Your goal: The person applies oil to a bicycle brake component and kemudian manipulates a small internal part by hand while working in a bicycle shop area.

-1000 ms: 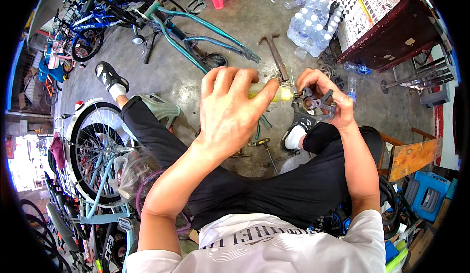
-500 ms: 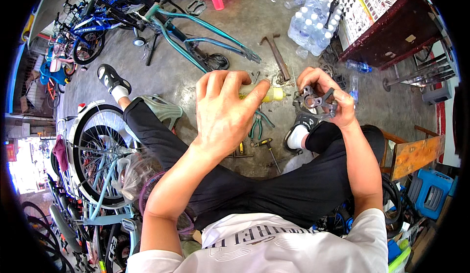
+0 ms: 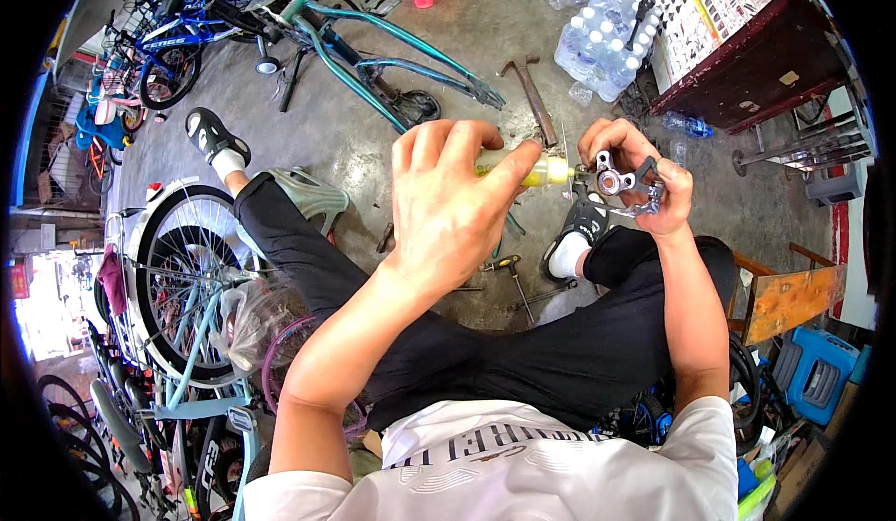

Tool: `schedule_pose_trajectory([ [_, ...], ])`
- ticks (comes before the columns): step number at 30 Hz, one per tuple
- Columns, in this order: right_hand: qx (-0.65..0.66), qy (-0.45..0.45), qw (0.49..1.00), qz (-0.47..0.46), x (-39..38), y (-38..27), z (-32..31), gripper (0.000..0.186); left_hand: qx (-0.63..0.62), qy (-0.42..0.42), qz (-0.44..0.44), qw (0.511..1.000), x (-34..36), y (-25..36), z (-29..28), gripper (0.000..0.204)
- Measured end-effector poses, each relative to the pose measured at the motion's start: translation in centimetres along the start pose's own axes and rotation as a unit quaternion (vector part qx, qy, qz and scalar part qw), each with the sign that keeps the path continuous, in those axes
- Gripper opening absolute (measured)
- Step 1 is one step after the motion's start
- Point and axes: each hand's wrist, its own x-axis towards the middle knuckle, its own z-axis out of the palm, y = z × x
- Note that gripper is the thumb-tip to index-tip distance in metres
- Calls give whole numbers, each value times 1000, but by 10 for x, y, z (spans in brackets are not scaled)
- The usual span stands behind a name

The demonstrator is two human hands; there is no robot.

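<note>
My left hand (image 3: 446, 205) is closed round a small squeeze oil bottle (image 3: 551, 171) with yellowish liquid inside. The bottle lies on its side, and its nozzle points right. My right hand (image 3: 670, 211) grips a metal bicycle derailleur (image 3: 610, 183), with arms and a round pivot facing up. The nozzle tip is right beside the derailleur's left end; whether they touch I cannot tell. Fingers hide part of both things. Both hands are held up above my lap.
A hammer (image 3: 532, 101) and a yellow-handled tool (image 3: 505, 263) lie on the floor. Ahead is a teal bicycle frame (image 3: 401, 71); a wheel (image 3: 191, 283) stands at left. Wrapped water bottles (image 3: 605, 45), a dark red cabinet (image 3: 756, 82) and a blue case (image 3: 818, 372) stand at right.
My left hand and the bottle have shifted right. My right hand has moved slightly right, and the derailleur has turned so its round pivot shows more clearly.
</note>
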Motion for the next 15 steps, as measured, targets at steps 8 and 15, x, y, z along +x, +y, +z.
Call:
schedule_pose_trajectory([
  [8, -5, 3, 1000, -11, 2, 2, -2, 78, -2, -15, -5, 1000, -3, 0, -1, 48],
  [15, -20, 9, 1000, -1, 1, 2, 0, 78, 25, -27, 6, 999, -5, -6, -1, 48],
])
